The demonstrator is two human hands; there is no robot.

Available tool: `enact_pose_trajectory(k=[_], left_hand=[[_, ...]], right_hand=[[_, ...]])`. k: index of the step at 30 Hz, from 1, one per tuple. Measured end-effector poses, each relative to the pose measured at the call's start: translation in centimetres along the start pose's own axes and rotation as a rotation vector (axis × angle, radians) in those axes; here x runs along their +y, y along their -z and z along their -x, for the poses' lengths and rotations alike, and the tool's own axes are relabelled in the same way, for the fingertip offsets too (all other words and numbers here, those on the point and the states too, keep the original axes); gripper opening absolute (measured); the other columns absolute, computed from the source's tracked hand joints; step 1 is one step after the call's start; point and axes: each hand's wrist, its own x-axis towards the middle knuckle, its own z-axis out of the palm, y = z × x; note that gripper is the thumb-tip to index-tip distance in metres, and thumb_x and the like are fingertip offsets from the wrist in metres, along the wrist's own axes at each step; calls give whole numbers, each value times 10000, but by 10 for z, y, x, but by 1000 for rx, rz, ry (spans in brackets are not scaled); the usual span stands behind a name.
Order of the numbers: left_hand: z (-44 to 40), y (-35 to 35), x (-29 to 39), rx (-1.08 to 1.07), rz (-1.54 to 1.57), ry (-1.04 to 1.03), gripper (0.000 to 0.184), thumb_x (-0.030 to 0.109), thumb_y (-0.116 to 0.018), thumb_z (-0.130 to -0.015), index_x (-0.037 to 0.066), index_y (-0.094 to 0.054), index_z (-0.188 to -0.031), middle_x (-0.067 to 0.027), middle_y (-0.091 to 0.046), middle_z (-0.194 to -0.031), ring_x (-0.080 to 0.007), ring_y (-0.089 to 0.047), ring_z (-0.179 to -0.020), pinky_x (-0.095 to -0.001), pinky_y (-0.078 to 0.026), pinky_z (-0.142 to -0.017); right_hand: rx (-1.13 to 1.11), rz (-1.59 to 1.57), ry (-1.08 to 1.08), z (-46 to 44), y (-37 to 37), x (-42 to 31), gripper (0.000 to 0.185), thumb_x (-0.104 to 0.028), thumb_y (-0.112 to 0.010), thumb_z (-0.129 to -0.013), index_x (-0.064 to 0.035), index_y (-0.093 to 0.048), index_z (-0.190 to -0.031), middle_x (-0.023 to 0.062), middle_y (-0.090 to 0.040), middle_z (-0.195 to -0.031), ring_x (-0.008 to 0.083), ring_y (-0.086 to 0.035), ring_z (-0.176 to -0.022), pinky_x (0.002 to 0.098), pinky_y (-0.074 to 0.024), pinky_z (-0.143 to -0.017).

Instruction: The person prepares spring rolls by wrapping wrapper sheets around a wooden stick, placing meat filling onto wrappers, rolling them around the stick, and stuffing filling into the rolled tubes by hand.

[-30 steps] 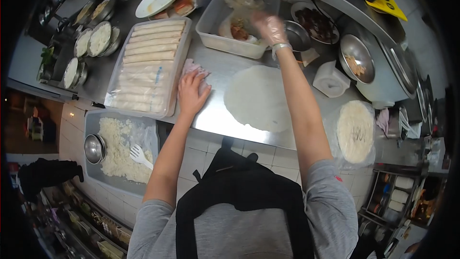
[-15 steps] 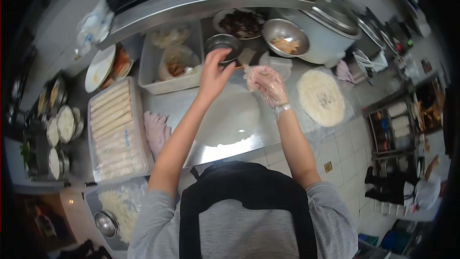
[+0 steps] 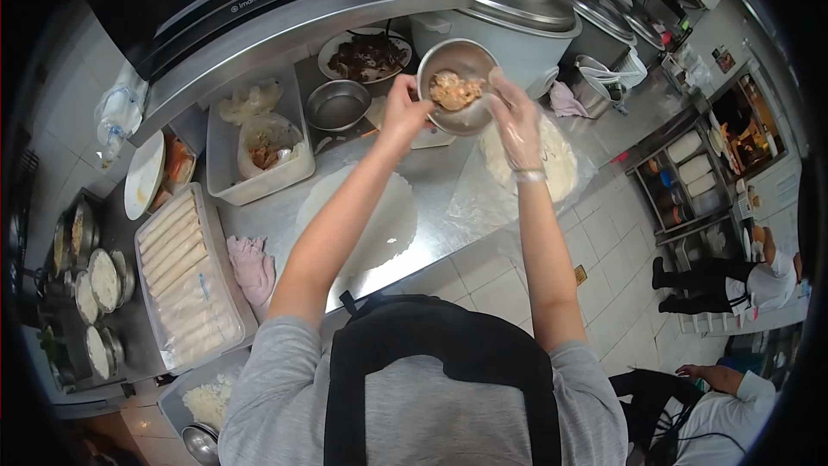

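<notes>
A steel bowl (image 3: 466, 53) is raised over the back of the counter, tilted toward me. Inside it lies a clump of light brown, shredded-looking food (image 3: 454, 91). My bare left hand (image 3: 405, 112) grips the bowl's left rim. On the right rim, my right hand (image 3: 516, 125), in a clear plastic glove, also holds it. Below and beyond the right hand is a stack of pale round sheets (image 3: 552, 164) on plastic, partly hidden by that hand. A thin pale round sheet (image 3: 388, 216) lies flat on the steel counter below my left forearm.
A dark round pan (image 3: 338, 105) and a plate of dark food (image 3: 369, 59) stand behind. To the left are a plastic bin (image 3: 259, 185), a tray of rolls (image 3: 177, 246) and a pink cloth (image 3: 250, 269). Large lidded pots (image 3: 509, 26) stand back right. Two people are at right.
The steel bowl has been lifted off the counter and both hands now hold it. My view has shifted right, and a second person has appeared at lower right.
</notes>
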Motion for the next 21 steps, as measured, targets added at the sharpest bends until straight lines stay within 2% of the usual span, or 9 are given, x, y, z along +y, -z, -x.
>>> enact_pose_trajectory(k=[2,4,7,10,12,16,18,19,21], left_hand=[[25,-13,0,-28,144,-57,332,-72,-565,-722,66,-376,-958,-115,-530,-1161,-180,-567,-999,-304,-593,-580],[38,-20,-7,-17,100,-221,296,-83,-528,-690,51,-376,-905,-149,-499,-1287,-203,-492,-1098,-326,-479,-888],[34,-7,-14,52,2,-341,287,-76,-529,-681,50,-381,-892,-166,-496,-1294,-208,-488,-1115,-337,-417,-966],[31,10,-13,57,1,-353,284,-73,-530,-677,44,-393,-897,-189,-486,-1299,-209,-488,-1126,-334,-427,-938],[29,7,-14,82,-66,-447,290,-80,-528,-672,39,-396,-902,-188,-515,-1233,-216,-513,-1113,-338,-427,-935],[31,0,-5,120,-45,-330,296,-90,-523,-670,40,-393,-901,-153,-547,-1098,-216,-549,-1049,-345,-433,-923],[36,-4,10,68,3,-11,306,-95,-511,-709,74,-376,-926,-37,-518,-996,-92,-507,-842,-237,-542,-572],[37,-8,9,63,3,-11,306,-95,-511,-709,74,-376,-926,-37,-518,-996,-92,-507,-842,-237,-542,-572],[39,-17,6,-30,103,-58,305,-85,-515,-712,79,-387,-934,-14,-480,-894,-83,-510,-805,-249,-558,-560]], right_hand=[[25,218,107,-9,-21,25,317,-161,-643,-878,47,-609,-1113,197,-642,-1115,289,-617,-1022,394,-481,-898],[-29,569,183,-7,-42,10,294,-186,-659,-848,18,-630,-1057,219,-626,-1044,379,-578,-987,415,-461,-879],[-299,550,282,-3,-54,18,251,-169,-669,-811,-15,-640,-1007,194,-617,-1036,381,-569,-958,428,-467,-845],[-369,737,572,1,-49,6,237,-161,-673,-765,-52,-639,-972,161,-626,-1023,364,-574,-966,444,-473,-832],[-126,688,579,3,-51,6,238,-143,-680,-763,-60,-648,-984,138,-617,-1077,357,-572,-984,455,-477,-849],[-275,258,142,12,-48,20,289,-140,-670,-800,-39,-625,-1068,188,-584,-1118,359,-588,-944,444,-486,-839],[-63,213,227,1,-50,13,258,-135,-661,-809,-36,-629,-1045,182,-596,-1070,358,-592,-927,438,-486,-823],[143,170,304,-4,-50,9,228,-131,-651,-817,-34,-633,-1022,176,-609,-1021,357,-596,-910,432,-486,-807],[96,300,323,-15,-46,12,196,-132,-644,-814,-39,-639,-986,168,-616,-973,354,-597,-903,436,-484,-793]])
